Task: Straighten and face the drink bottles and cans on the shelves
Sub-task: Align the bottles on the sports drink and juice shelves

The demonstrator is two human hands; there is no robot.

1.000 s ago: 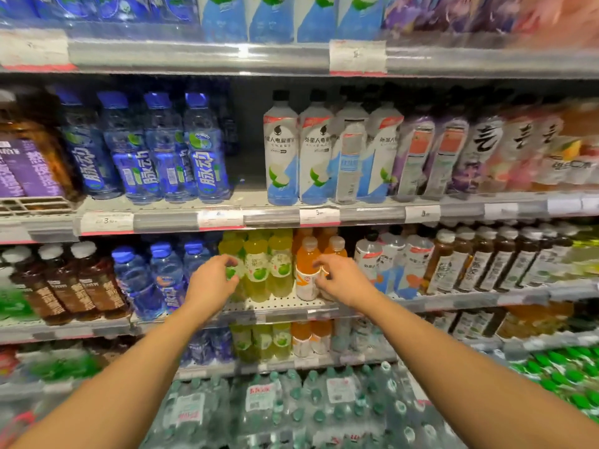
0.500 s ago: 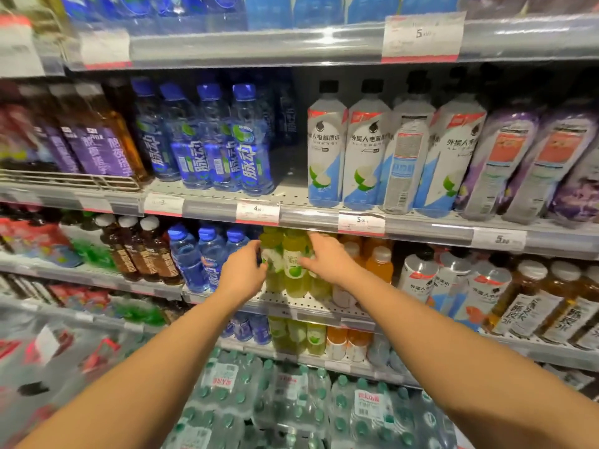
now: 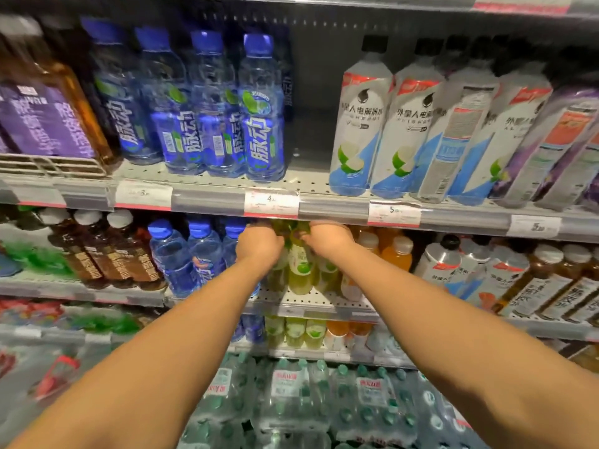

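Both my hands reach into the middle shelf, under the price rail. My left hand (image 3: pixel 259 246) and my right hand (image 3: pixel 327 239) each grip the top of a yellow-green apple drink bottle (image 3: pixel 299 270) in a small group of such bottles. The fingertips are hidden among the caps. Orange juice bottles (image 3: pixel 393 257) stand just right of the group and blue-capped water bottles (image 3: pixel 171 257) just left.
The shelf above holds blue drink bottles (image 3: pixel 262 124) and white electrolyte bottles (image 3: pixel 359 131), one turned label-backward (image 3: pixel 453 140), with a gap between the groups. Brown tea bottles (image 3: pixel 551 286) stand far right. Shrink-wrapped water packs (image 3: pixel 291 396) fill the bottom.
My view has moved closer to the shelf. Both hands have gone deeper in and come together on the green bottles; the right hand left the orange bottles and shifted left.
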